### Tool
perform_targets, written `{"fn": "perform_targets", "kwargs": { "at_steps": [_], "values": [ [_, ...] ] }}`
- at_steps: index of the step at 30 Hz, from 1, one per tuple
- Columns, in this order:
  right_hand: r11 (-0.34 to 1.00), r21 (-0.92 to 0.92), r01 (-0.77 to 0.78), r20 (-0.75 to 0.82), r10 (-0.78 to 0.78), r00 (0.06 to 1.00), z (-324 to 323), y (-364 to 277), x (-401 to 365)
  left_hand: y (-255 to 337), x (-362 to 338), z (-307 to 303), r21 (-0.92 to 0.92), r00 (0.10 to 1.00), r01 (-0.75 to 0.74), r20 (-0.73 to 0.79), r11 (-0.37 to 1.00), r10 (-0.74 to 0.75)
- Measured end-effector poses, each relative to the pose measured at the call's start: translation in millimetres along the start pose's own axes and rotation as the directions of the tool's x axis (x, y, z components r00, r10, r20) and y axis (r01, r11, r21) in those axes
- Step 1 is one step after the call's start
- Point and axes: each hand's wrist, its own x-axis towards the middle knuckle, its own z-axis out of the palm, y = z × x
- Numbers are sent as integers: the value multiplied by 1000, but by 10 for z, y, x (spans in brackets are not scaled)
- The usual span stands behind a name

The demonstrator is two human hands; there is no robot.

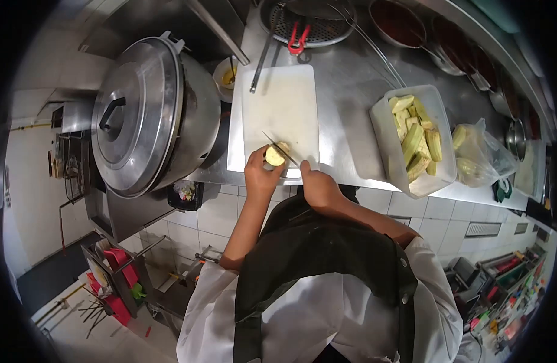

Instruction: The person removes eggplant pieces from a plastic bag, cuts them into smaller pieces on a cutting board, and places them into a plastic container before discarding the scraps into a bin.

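My left hand (261, 173) is closed around a pale yellow piece of vegetable (275, 157), which looks like peeled eggplant, its round cut face showing. In my right hand (320, 186) is the handle of a knife (289, 158), its thin blade lying across the piece and pointing away to the left. Both hands are at the near end of a white cutting board (280, 100). Off to the right stands a clear plastic tub (384, 130) with several long, pale green peeled pieces (413, 140) of the same look.
A large lidded pot (136, 115) stands left of the board, with a small bowl (225, 77) behind it. At the back are a perforated strainer (318, 33) and red-handled tongs (298, 39). A plastic bag (481, 154) sits beyond the tub; sauce-filled bowls (397, 23) line the back right.
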Motion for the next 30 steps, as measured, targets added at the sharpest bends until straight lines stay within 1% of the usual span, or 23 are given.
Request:
{"fn": "perform_targets", "kwargs": {
  "at_steps": [3, 7, 9, 10, 11, 14, 15, 17, 18, 19, 20, 21, 22, 23, 24, 26, 27, 28, 29, 30],
  "values": [
    [1000, 9, -27, 49, 26, 998, 58, 0, 52, -32, 21, 9, 43, 1000, -29, 3, 999, 28],
    [996, 14, -85, 101, 83, 991, 62, -18, 118, 19, 50, -23, 36, 997, 46, 68, 998, -48],
    [990, 52, -133, 101, 127, 987, 117, -3, 190, 45, 61, -28, 51, 993, 66, 93, 997, -71],
    [985, 73, -156, 98, 149, 984, 137, -1, 236, 47, 50, -34, 41, 993, 59, 96, 997, -63],
    [981, 60, -184, 140, 175, 975, 158, 12, 291, 54, 48, -32, 29, 994, 49, 95, 998, -51],
    [978, 58, -201, 190, 187, 964, 234, 67, 395, 27, 78, -28, 22, 996, 31, 83, 999, -33],
    [975, 82, -205, 168, 189, 967, 248, 80, 404, 2, 70, -39, 29, 997, 34, 74, 999, -36],
    [972, 124, -202, 119, 187, 975, 254, 102, 427, -146, 46, -42, -203, 990, 129, 88, 971, -113],
    [972, 184, -148, 86, 134, 987, 282, 169, 458, -236, 44, -56, -314, 985, 170, 94, 934, -148],
    [967, 240, -86, 53, 76, 996, 313, 278, 490, -310, 45, -93, -397, 985, 148, 138, 906, -100],
    [955, 296, -21, 22, 15, 1000, 351, 376, 507, -405, 17, -107, -456, 982, 183, 133, 871, -137],
    [934, 357, -5, 25, -4, 1000, 270, 380, 472, -509, -33, -119, -511, 976, 218, 129, 831, -176],
    [919, 371, 131, -133, -87, 987, 244, 352, 466, -560, -66, -139, -565, 969, 248, 129, 787, -212],
    [882, 468, -59, 45, 43, 998, 165, 348, 433, -586, -85, -123, -613, 982, 187, 110, 768, -152],
    [816, 518, -257, 232, 156, 960, -76, 208, 364, -575, -103, -117, -601, 976, 218, 129, 769, -177],
    [912, 410, -22, 3, 22, 1000, 79, 344, 319, -636, -130, -81, -534, 973, 229, 110, 814, -202],
    [939, 333, 88, -105, -56, 993, 87, 334, 288, -607, -105, -131, -346, 994, 112, 47, 931, -102],
    [947, 312, 72, -102, -42, 994, 86, 319, 271, -573, -85, -193, -136, 1000, -5, 8, 991, 7],
    [955, 291, 55, -98, -27, 995, 70, 304, 241, -525, -80, -245, 84, 993, -115, -4, 990, 116],
    [962, 269, 36, -93, -11, 996, 52, 276, 208, -475, -74, -282, 132, 990, -140, 3, 981, 141]
  ]
}}
